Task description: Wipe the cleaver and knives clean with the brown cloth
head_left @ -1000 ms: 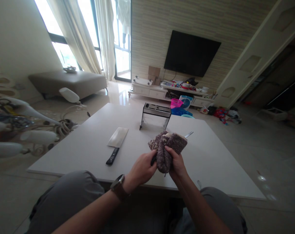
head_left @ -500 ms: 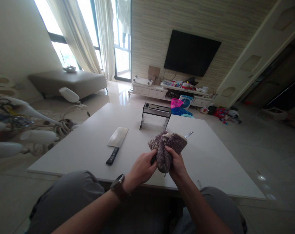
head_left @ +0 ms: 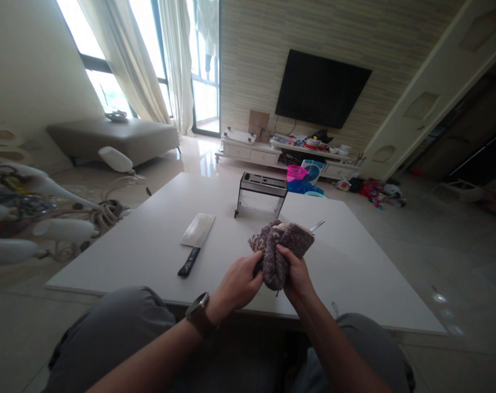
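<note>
A brown-grey fluffy cloth (head_left: 287, 245) is bunched up over the near part of the white table (head_left: 149, 251). My right hand (head_left: 299, 275) is closed around it, thumb pressed on top. My left hand (head_left: 242, 281), with a watch on the wrist, is closed on a black handle (head_left: 258, 266) at the cloth's left side. Past the cloth's far right corner sticks a narrow metal tip (head_left: 318, 224); the part between it and the handle is covered. Left of my hands lies a cleaver (head_left: 199, 232), its black handle toward me.
A knife-block-like stand (head_left: 262, 188) with clear sides and a slotted top stands beyond the cloth. Lamp arms with white shades (head_left: 65, 229) reach near the table's left edge. A pink basket (head_left: 296, 173) and a low cabinet (head_left: 264, 155) are behind the table.
</note>
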A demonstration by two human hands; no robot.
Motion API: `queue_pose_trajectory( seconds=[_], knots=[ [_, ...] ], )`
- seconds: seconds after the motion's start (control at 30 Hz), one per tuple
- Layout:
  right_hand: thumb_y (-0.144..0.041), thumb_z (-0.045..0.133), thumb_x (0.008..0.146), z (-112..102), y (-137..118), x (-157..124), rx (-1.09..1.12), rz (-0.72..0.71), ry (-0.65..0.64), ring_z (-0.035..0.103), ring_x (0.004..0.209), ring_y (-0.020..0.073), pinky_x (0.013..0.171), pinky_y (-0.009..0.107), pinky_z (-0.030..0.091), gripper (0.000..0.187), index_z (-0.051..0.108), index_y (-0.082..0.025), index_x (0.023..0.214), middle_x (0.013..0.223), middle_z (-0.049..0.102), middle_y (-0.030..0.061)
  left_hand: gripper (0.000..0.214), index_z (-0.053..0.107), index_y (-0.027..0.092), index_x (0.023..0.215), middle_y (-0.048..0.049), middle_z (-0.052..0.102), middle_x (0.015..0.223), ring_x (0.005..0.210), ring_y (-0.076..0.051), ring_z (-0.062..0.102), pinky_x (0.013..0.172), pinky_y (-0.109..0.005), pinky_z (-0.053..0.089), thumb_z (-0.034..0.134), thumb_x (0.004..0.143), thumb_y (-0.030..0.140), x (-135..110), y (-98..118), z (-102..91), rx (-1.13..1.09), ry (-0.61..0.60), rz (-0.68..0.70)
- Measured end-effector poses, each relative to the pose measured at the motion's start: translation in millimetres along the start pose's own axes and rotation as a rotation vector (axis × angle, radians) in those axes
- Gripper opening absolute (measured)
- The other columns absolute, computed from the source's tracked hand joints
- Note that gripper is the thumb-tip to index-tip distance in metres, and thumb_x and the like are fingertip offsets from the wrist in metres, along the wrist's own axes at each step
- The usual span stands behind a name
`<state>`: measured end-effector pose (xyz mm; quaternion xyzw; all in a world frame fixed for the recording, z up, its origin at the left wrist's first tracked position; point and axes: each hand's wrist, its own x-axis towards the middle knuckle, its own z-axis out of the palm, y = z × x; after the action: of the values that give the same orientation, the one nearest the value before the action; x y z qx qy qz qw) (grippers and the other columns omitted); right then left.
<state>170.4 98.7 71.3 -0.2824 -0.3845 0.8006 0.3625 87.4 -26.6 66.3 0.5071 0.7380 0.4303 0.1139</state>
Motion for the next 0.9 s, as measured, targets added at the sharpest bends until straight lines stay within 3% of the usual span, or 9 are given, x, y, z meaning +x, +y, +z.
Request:
queue_pose_trajectory(
  seconds=[0.27,0.9],
  knots=[
    [-0.024,0.086,0.062,-0.1,0.6,0.7,0.010,0.016,0.011,0.074,0.085,0.0232,0.081,0.034,0.060,0.049,0.072,-0.014,0.108,0.097,0.079,0.0069,0.008,0.059,0.020,0.092,-0.0046,0.068,0.083,0.074,-0.020,0.061,0.066,-0.028,0.037,0.051,0.091,0.019,1.1,2.7,-1.3,-0.026,-0.003,0.006],
    [-0.022,0.086,0.061,0.4,0.3,0.5,0.025,0.016,0.023,0.074,0.083,0.0218,0.077,0.032,0.060,0.047,0.073,-0.013,0.105,0.097,0.079,0.0070,0.011,0.060,0.019,0.096,-0.0052,0.069,0.085,0.075,-0.020,0.062,0.066,-0.029,0.037,0.050,0.091,0.019,0.8,1.9,-0.8,-0.025,-0.008,0.011]
  ],
)
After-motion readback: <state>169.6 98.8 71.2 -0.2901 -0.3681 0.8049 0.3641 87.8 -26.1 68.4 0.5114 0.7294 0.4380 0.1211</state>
